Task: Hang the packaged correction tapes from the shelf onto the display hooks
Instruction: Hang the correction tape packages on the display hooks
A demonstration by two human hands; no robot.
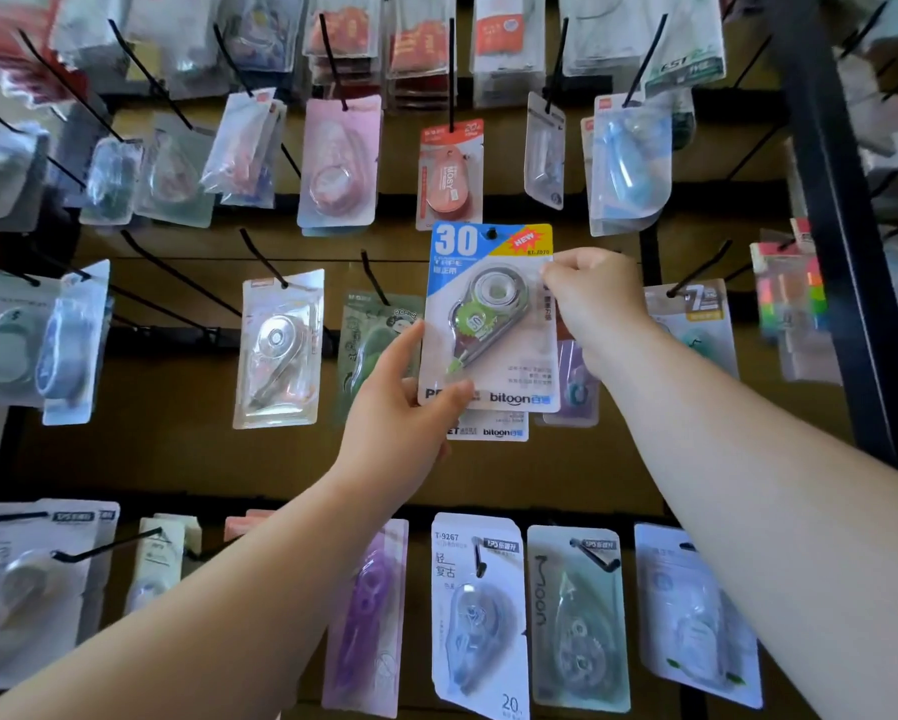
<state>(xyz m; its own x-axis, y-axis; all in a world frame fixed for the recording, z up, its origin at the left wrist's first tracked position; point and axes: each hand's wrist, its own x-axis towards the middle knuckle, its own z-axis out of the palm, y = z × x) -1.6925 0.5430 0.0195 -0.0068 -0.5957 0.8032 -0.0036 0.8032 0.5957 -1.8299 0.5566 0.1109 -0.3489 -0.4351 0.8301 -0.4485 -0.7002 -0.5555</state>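
Hands first: your left hand [410, 402] has its grip clamped on the lower left corner of the blue-topped correction tape pack [491, 317], thumb across the front near the printed brand line and the other fingers behind the card. Your right hand [595, 298] pinches the pack's right edge up by the clear blister, fingertips [553, 272] closed on the plastic. So the pack sits between your two grips, held upright and facing you, left one low, right one high.

At the top of the card, the hang hole lies right over the tip of a black display hook [491, 233]; you cannot tell whether the card has gone fully onto it. Just behind and below, a second pack [493, 431] with the same brand line hangs, its bottom edge showing under your left thumb. An orange pack [449, 174] hangs on the hook above, and a clear one [280, 350] well off to the left.
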